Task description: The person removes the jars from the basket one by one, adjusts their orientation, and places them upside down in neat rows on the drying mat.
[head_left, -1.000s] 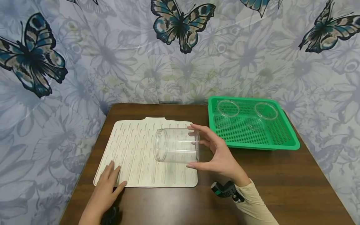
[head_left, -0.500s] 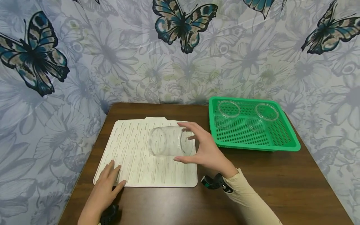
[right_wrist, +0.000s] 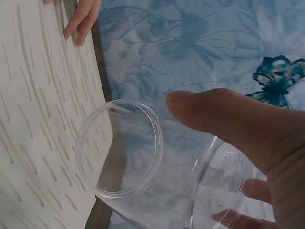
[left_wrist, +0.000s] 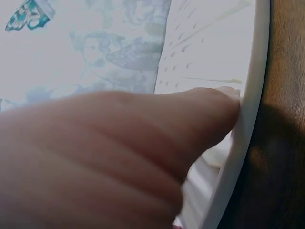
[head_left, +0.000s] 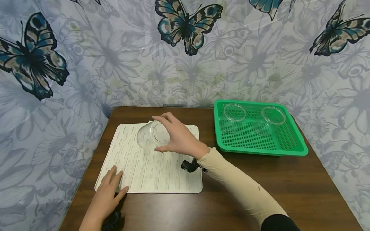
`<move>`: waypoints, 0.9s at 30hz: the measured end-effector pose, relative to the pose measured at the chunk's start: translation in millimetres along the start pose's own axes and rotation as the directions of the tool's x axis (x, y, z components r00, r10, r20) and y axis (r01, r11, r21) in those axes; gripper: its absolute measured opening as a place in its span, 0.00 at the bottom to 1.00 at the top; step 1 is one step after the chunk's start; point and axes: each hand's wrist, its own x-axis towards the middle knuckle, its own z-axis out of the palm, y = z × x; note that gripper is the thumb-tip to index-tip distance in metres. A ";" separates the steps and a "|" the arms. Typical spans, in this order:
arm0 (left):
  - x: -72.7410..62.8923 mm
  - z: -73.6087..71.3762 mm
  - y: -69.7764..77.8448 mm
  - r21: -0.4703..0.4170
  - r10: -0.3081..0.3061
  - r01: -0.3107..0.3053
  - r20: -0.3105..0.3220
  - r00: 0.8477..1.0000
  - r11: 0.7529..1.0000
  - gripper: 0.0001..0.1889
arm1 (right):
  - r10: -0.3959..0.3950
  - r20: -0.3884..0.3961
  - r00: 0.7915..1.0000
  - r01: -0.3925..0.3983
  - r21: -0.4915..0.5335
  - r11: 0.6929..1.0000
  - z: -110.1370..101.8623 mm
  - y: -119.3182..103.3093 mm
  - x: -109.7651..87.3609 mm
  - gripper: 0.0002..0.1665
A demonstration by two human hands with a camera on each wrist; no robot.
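A clear plastic jar (head_left: 148, 136) without a lid is in my right hand (head_left: 180, 134), thumb on one side and fingers on the other, over the back left of the cream draining mat (head_left: 162, 173). In the right wrist view the jar's round mouth (right_wrist: 157, 148) points away from the palm, toward the mat, and the jar is tilted. My left hand (head_left: 107, 192) rests with spread fingers on the mat's front left corner; the left wrist view shows its thumb (left_wrist: 205, 109) on the mat's raised edge (left_wrist: 252, 86).
To the right at the back stands a green perforated basket (head_left: 254, 146) with two clear round containers (head_left: 234, 112) in it. Everything sits on a brown wooden table (head_left: 260, 179). A wall with a butterfly and flower print (head_left: 121, 64) rises right behind.
My right hand has carried the jar left and toward the back of the mat, turning its mouth farther down and away. The left hand has stayed on the mat's corner.
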 end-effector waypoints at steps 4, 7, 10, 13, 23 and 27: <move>-0.9 1.2 -2.2 -0.001 -0.001 0.001 -0.008 1.000 1.000 0.39 | 0.016 0.064 0.998 -0.012 -0.065 0.998 13.3 -2.8 28.8 0.66; -1.6 1.4 -3.0 -0.003 -0.006 0.006 -0.009 1.000 1.000 0.39 | 0.035 0.106 0.994 -0.023 -0.114 0.993 23.3 -6.1 48.6 0.66; -2.1 0.8 -3.0 -0.005 -0.008 0.008 -0.009 1.000 1.000 0.39 | 0.057 0.140 0.988 -0.037 -0.141 0.989 31.3 -10.6 66.6 0.66; -1.3 -0.2 -2.6 -0.006 -0.002 0.002 -0.015 1.000 1.000 0.39 | 0.066 0.166 0.984 -0.036 -0.177 0.984 37.3 -14.9 84.1 0.65; -4.1 2.2 -6.3 0.004 0.019 -0.019 -0.043 0.999 1.000 0.38 | 0.104 0.210 0.972 -0.035 -0.309 0.951 70.6 -22.3 130.2 0.63; -4.4 3.6 -7.1 -0.012 0.024 -0.025 -0.057 0.998 1.000 0.37 | 0.129 0.224 0.966 -0.038 -0.367 0.929 80.7 -26.5 139.8 0.63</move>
